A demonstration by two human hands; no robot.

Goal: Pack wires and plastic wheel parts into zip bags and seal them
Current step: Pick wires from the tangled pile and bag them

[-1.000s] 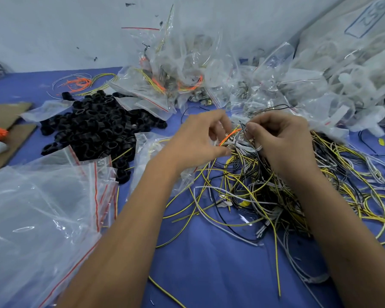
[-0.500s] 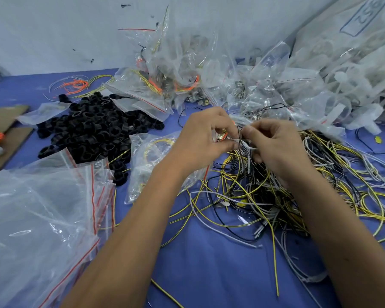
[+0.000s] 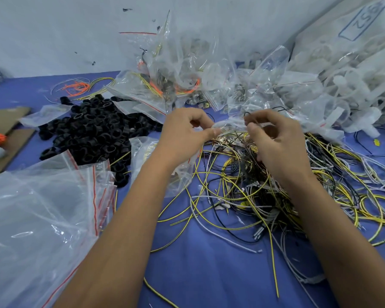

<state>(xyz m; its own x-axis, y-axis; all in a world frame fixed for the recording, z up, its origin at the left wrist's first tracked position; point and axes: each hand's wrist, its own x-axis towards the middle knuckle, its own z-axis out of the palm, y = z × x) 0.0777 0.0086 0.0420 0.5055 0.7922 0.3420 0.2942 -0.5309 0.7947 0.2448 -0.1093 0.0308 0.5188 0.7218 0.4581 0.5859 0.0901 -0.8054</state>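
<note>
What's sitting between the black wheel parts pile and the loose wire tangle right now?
In the head view, a clear zip bag with yellow wire inside lies between the black wheel parts and the wire tangle, partly hidden under the left hand.

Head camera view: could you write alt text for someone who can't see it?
Two bare hands, left hand and right hand, pinch the top of a clear zip bag above tangled yellow, black and white wires on a blue table. Black plastic rings and empty bags lie left.

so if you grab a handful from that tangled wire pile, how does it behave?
Probably floppy: the wire pile lies in loose loops and curls. Likely to snag and drag neighbours along, since strands cross everywhere. Seemingly light, as the wires are thin.
</note>
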